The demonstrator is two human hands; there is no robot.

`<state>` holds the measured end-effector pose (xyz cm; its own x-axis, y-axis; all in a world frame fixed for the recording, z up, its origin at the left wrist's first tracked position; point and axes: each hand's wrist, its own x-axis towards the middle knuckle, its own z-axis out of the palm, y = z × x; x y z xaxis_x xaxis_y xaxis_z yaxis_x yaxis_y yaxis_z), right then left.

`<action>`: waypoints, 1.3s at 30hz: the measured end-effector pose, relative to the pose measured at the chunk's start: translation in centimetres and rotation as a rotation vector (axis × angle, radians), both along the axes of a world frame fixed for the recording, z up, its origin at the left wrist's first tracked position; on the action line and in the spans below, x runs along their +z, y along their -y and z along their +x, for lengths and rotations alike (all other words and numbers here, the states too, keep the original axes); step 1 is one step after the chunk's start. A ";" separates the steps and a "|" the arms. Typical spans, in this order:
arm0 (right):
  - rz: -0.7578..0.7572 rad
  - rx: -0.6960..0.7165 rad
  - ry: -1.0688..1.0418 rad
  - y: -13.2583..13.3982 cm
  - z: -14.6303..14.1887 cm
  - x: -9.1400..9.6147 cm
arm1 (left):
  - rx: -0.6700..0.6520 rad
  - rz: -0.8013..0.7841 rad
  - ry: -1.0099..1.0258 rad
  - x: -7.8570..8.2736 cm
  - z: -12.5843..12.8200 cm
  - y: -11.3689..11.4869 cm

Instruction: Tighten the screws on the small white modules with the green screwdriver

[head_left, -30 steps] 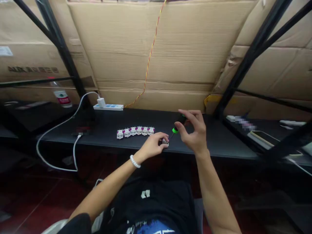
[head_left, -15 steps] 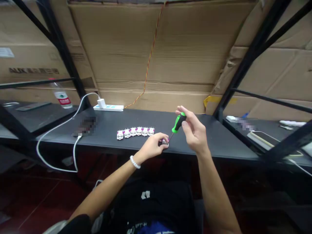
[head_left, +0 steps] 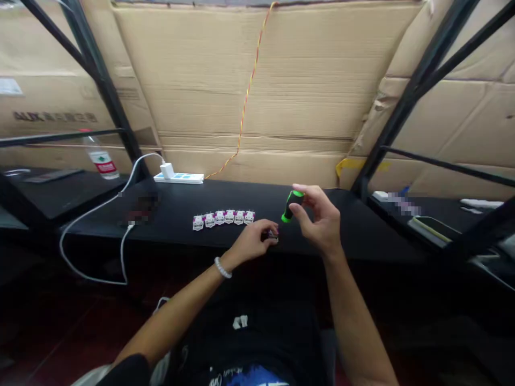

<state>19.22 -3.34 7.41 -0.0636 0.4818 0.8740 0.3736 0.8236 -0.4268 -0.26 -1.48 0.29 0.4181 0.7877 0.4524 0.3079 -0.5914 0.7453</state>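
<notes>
Near the front edge of the black table (head_left: 317,236), my left hand (head_left: 254,237) is closed on a small white-and-purple part (head_left: 273,234), mostly hidden by the fingers. My right hand (head_left: 321,217) grips the green-and-black handle of a screwdriver (head_left: 293,206) between thumb and fingers, tilted with its lower end toward that part. The thin shaft is hard to make out against the dark table, so I cannot tell whether its tip touches. To the left of my left hand, several similar white-and-purple parts (head_left: 219,217) lie in a slightly curved row.
A white power strip (head_left: 183,178) with a plugged-in charger (head_left: 167,170) lies at the back left; its white cable (head_left: 86,208) loops over the front edge. A water bottle (head_left: 103,160) stands farther left. Black metal frame posts (head_left: 396,115) rise on both sides before cardboard (head_left: 301,80).
The fingers of my right hand have shifted around the screwdriver handle, which now stands more upright. My left hand stays in place with the part. The picture's brightness has changed.
</notes>
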 end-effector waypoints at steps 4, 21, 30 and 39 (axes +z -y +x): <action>0.133 -0.195 0.011 0.3 -0.2 0.4 | 0.005 0.000 -0.006 0.0 0.0 0.0; 0.125 -0.129 -0.025 -0.2 0.4 0.3 | 0.006 -0.004 -0.009 0.0 0.0 0.0; 0.016 -0.055 -0.114 -0.4 0.0 -0.1 | 0.000 0.012 -0.016 -0.1 -0.1 -0.1; -0.109 0.189 -0.162 -0.1 0.5 -0.1 | 0.000 0.025 -0.014 -0.1 -0.1 -0.1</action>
<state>19.73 -3.20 7.27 -0.0245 0.5661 0.8239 0.1372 0.8183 -0.5582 -0.33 -1.36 0.17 0.4245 0.7763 0.4660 0.3186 -0.6098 0.7257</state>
